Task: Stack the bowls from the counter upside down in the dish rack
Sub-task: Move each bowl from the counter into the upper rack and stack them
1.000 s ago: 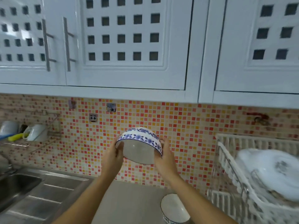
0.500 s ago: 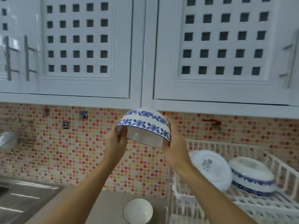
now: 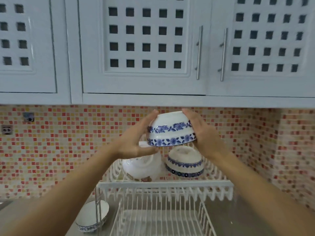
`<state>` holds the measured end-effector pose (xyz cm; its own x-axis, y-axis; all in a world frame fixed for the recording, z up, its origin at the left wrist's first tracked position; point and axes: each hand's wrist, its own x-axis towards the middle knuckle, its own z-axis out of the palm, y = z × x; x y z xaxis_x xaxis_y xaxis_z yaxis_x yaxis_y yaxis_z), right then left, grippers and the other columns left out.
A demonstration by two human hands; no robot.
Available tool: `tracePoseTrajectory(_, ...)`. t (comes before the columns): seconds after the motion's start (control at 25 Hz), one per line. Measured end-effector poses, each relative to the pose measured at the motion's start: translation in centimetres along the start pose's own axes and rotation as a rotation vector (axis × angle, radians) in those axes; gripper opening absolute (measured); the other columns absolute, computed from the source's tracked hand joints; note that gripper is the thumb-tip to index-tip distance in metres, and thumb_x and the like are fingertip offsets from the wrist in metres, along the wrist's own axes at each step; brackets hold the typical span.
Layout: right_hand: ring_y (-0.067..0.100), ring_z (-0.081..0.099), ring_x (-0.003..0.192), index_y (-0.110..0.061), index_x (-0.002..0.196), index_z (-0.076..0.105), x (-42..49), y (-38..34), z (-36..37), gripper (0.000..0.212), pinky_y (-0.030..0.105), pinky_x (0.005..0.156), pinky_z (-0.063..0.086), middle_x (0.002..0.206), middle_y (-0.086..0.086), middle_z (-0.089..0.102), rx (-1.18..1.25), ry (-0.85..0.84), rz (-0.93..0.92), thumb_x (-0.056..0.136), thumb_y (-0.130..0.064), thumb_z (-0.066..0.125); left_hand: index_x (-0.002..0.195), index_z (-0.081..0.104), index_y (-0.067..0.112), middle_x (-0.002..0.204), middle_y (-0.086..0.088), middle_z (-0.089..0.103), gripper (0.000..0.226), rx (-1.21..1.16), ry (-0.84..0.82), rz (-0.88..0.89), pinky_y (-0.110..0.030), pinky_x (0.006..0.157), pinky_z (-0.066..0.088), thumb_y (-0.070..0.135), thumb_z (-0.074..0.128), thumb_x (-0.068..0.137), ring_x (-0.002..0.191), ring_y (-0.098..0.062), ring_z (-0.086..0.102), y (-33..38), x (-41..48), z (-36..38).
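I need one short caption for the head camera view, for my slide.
Both hands, left and right, hold an inverted blue-patterned bowl above the dish rack.

The bowl between my hands (image 3: 171,129) is white with two blue flower bands. Below it, the bowl in the rack (image 3: 185,163) is white with blue bands too, beside a plain white dish (image 3: 141,165). The dish rack (image 3: 163,184) is white. The wall tiles (image 3: 68,142) are a red, orange and cream mosaic. The cupboards (image 3: 144,48) are white with dark square holes.

head view — facing forward, slightly down, close above dish rack (image 3: 163,185)
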<state>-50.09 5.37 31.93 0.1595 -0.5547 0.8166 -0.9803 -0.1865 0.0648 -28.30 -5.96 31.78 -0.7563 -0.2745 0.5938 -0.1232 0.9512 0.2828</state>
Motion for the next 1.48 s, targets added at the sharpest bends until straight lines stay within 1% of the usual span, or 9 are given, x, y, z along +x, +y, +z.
tracePoseTrajectory(0.12,0.041,0.064,0.064,-0.001,0.139,0.036,-1.5,3.5,-0.4,0.063,0.048,0.055,0.056,0.141,0.023,0.043,0.003,-0.018,0.013,0.082,-0.003,0.064,0.141,0.004,0.049,0.15,0.026,0.01,0.099,0.147,-0.064,-0.017,-0.03,0.107,0.032,0.069,0.063,0.064,0.134,-0.003,0.025,1.7,2.8,2.0)
tracePoseTrajectory(0.24,0.039,0.065,0.067,-0.003,0.14,0.035,-2.6,6.2,0.2,0.064,0.047,0.061,0.058,0.142,0.021,0.042,0.038,-0.048,0.031,0.083,-0.004,0.064,0.141,0.014,0.038,0.147,0.014,0.023,0.096,0.232,-0.114,-0.043,-0.023,0.099,0.036,0.067,0.064,0.065,0.122,-0.008,0.038,2.2,4.8,3.9)
tracePoseTrajectory(0.36,0.036,0.058,0.11,-0.02,0.148,0.019,-2.8,9.0,1.2,0.08,0.048,0.093,0.048,0.153,0.01,0.027,0.091,-0.151,0.038,0.083,-0.012,0.065,0.141,0.017,0.033,0.145,0.009,0.028,0.096,0.263,-0.134,-0.094,-0.02,0.094,0.033,0.065,0.066,0.065,0.113,-0.002,0.036,1.8,5.6,5.8)
tracePoseTrajectory(0.4,0.027,0.045,0.126,-0.031,0.148,0.007,-2.9,9.8,1.4,0.09,0.045,0.103,0.039,0.156,0.003,0.017,0.124,-0.252,0.049,0.082,-0.022,0.067,0.141,0.018,0.032,0.144,0.009,0.028,0.094,0.26,-0.148,-0.114,-0.02,0.093,0.033,0.062,0.067,0.066,0.111,-0.002,0.035,1.6,5.9,6.3)
tracePoseTrajectory(0.48,0.008,0.02,0.134,-0.046,0.142,-0.014,-3.0,11.0,1.9,0.107,0.036,0.109,0.024,0.157,-0.011,0.004,0.176,-0.467,0.068,0.073,-0.052,0.069,0.14,0.018,0.03,0.144,0.008,0.028,0.093,0.261,-0.184,-0.156,-0.021,0.092,0.034,0.058,0.07,0.067,0.111,-0.005,0.036,1.1,6.5,7.2)
tracePoseTrajectory(0.64,0.004,0.01,0.137,-0.05,0.137,-0.023,-3.7,12.2,3.2,0.119,0.036,0.113,0.02,0.153,-0.023,-0.006,0.218,-0.643,0.132,0.056,-0.082,0.059,0.138,0.02,0.029,0.139,0.004,0.032,0.09,0.288,-0.249,-0.214,-0.025,0.086,0.036,0.051,0.073,0.068,0.111,-0.015,0.041,0.5,7.6,9.0)
tracePoseTrajectory(0.8,0.016,0.009,0.144,-0.043,0.141,-0.018,-3.5,12.6,4.2,0.113,0.048,0.114,0.026,0.155,-0.017,-0.013,0.17,-0.709,0.15,0.063,-0.08,0.054,0.136,0.021,0.02,0.134,0.001,0.029,0.089,0.353,-0.268,-0.22,-0.026,0.082,0.036,0.038,0.077,0.07,0.109,-0.019,0.042,0.1,8.2,10.8)
tracePoseTrajectory(1.12,0.021,0.027,0.138,-0.038,0.144,-0.011,-4.0,12.5,5.8,0.116,0.041,0.105,0.038,0.156,-0.016,-0.007,0.18,-0.757,0.231,0.065,-0.065,0.07,0.133,0.026,0.011,0.131,-0.008,0.034,0.087,0.462,-0.272,-0.265,-0.035,0.091,0.04,0.031,0.079,0.068,0.115,-0.028,0.043,-1.1,8.3,13.6)
tracePoseTrajectory(1.48,0.021,0.028,0.139,-0.022,0.149,0.0,-3.9,12.1,6.5,0.122,0.04,0.108,0.035,0.158,-0.003,0.009,0.063,-0.815,0.202,0.061,-0.065,0.073,0.129,0.028,0.012,0.129,-0.008,0.038,0.085,0.484,-0.299,-0.293,-0.037,0.092,0.042,0.031,0.081,0.065,0.114,-0.028,0.045,-1.6,7.7,14.6)
